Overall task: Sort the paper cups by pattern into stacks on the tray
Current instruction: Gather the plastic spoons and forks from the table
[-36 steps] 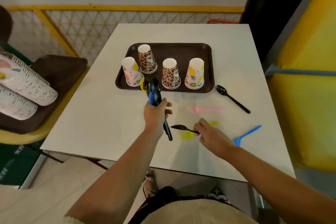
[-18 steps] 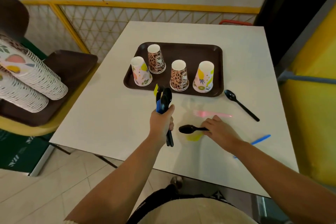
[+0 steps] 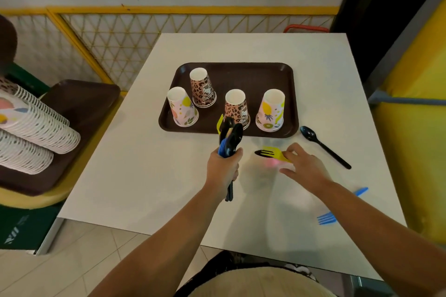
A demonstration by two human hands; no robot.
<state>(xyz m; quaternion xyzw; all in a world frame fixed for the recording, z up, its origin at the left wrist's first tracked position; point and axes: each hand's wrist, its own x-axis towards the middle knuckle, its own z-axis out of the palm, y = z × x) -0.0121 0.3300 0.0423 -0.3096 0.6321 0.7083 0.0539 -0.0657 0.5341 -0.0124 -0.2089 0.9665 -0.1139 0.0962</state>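
Paper cups, four of them, stand upside down on the brown tray (image 3: 284, 72), just beyond the left hand (image 3: 223, 166): a fruit-print cup (image 3: 182, 107) and a leopard cup (image 3: 202, 88) up and to its left, a second leopard cup (image 3: 237, 107) straight ahead of its knuckles, another fruit-print cup (image 3: 270, 109) further right. The left hand grips a bundle of plastic cutlery (image 3: 229, 138) (black, blue, a bit of yellow) upright. To its right, the right hand (image 3: 305, 167) pinches a yellow fork (image 3: 274, 153) lying over a black utensil (image 3: 260, 153). Past the right hand lies a black spoon (image 3: 323, 146); nearer the person, a blue fork (image 3: 328, 218). Far left of both hands, stacked cups (image 3: 36, 125) lie on another tray (image 3: 82, 106).
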